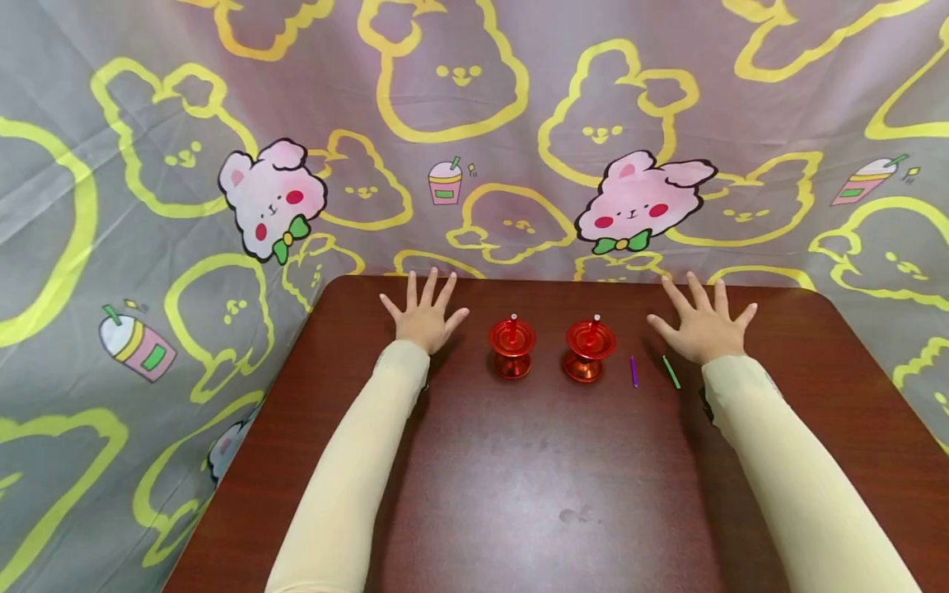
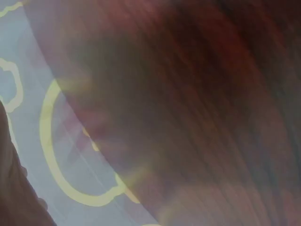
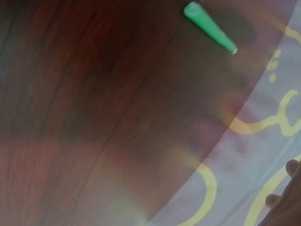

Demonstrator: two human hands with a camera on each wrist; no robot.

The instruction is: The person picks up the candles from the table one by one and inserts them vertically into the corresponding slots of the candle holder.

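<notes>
Both hands lie with fingers spread toward the far edge of the table, holding nothing. My left hand (image 1: pixel 423 323) is left of a shiny red candle holder (image 1: pixel 512 369). A second red candle holder (image 1: pixel 584 369) stands to its right; a short thin stick, pale at the tip, rises from each cup. Nearest my right hand (image 1: pixel 708 329) is a small green candle (image 1: pixel 670 372), lying just left of its wrist. It shows larger in the right wrist view as a tapered green candle (image 3: pixel 210 28). A thin purple candle (image 1: pixel 633 371) lies between it and the second holder.
The dark brown wooden table (image 1: pixel 519 494) has rounded far corners. A grey curtain (image 1: pixel 511 165) with yellow outlines and pink rabbit faces hangs behind it and along the left side. Faint smudges mark the tabletop toward the front.
</notes>
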